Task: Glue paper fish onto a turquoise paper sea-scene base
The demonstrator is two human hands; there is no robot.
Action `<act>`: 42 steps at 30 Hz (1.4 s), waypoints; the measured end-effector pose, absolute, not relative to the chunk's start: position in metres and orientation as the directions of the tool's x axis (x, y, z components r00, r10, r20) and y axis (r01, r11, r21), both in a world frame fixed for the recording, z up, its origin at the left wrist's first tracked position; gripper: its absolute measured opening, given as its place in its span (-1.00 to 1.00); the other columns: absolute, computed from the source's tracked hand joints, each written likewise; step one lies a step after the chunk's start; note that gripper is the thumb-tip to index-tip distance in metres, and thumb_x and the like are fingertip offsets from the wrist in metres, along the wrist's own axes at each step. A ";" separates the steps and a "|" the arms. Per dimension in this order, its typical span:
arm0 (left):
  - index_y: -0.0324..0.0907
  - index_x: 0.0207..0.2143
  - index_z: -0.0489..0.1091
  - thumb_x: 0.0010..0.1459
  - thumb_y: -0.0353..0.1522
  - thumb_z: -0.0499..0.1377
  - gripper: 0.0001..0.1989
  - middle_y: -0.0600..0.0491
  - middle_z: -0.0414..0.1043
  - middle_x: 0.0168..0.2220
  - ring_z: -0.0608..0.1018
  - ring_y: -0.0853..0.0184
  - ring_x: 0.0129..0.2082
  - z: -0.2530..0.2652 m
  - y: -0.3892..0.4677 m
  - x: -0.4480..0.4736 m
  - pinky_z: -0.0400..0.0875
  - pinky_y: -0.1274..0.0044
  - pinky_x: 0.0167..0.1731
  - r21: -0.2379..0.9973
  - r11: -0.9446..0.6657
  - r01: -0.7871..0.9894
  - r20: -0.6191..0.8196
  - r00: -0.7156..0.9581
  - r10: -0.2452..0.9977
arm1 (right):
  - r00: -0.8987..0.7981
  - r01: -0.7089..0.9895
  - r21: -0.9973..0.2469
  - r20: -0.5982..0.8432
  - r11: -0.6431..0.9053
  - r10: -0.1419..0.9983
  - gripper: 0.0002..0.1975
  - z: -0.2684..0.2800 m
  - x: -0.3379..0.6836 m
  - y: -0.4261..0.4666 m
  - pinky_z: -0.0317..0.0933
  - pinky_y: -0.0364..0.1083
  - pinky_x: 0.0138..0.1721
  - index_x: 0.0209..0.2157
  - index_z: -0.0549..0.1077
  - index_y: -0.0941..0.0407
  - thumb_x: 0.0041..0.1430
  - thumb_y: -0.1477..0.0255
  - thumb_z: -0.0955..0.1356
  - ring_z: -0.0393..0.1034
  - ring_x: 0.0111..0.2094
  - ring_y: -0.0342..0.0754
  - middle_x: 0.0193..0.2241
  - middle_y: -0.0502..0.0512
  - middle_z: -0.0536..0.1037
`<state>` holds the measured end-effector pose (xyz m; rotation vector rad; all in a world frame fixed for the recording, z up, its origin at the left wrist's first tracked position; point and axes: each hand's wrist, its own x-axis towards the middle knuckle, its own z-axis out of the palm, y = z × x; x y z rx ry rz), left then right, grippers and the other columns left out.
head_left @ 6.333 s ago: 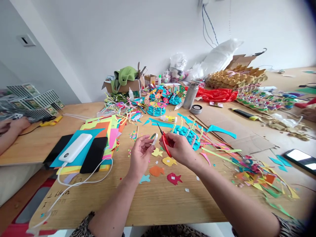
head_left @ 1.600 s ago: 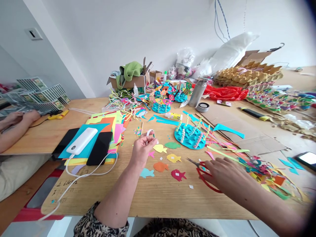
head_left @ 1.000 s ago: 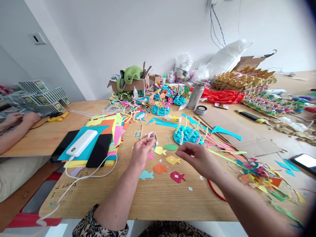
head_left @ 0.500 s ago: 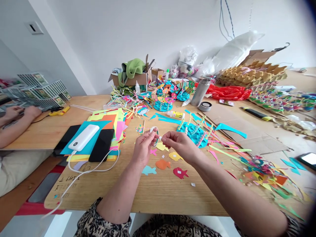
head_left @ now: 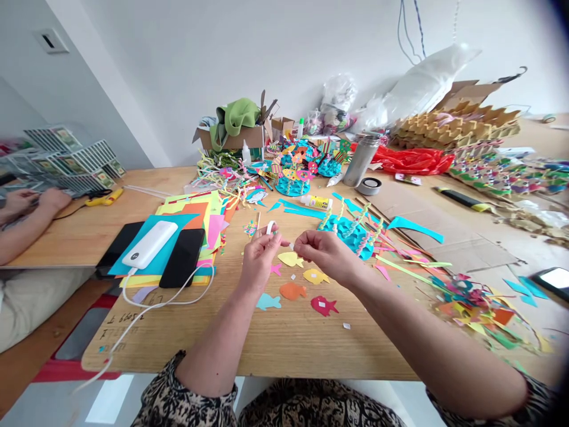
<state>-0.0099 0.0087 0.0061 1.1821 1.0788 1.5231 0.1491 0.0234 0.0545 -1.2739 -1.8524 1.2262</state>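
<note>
My left hand is closed around a small roll of white tape, whose upper edge shows above the fingers. Close beside it, my right hand pinches a tiny white piece, apparently tape. Below the hands lie paper fish: a pale yellow fish, a deeper yellow fish, an orange fish, a light blue fish and a red fish. The red and deeper yellow ones carry white squares. A loose white square lies nearer the table edge.
A blue egg-tray base with twisted stems stands beyond my right hand. To the left are coloured paper sheets, a power bank and a phone. Paper scraps lie right. Another person's hands are at far left.
The roll has turned and sunk lower in my left hand, its ring now mostly hidden. My right hand has shifted slightly right, still pinching the white piece.
</note>
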 end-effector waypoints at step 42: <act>-0.20 -0.40 0.49 0.14 -0.22 0.21 -0.78 -0.12 0.35 -0.05 0.45 0.21 -0.02 0.007 0.008 -0.011 0.39 0.44 -0.11 0.919 -0.367 0.143 0.389 -0.181 0.903 | -0.748 0.654 -0.602 -0.420 0.458 0.514 -0.88 0.015 0.154 0.036 0.00 -0.19 -0.51 -0.51 0.38 0.15 0.06 0.43 0.29 0.17 -0.53 -0.21 -0.57 -0.06 0.38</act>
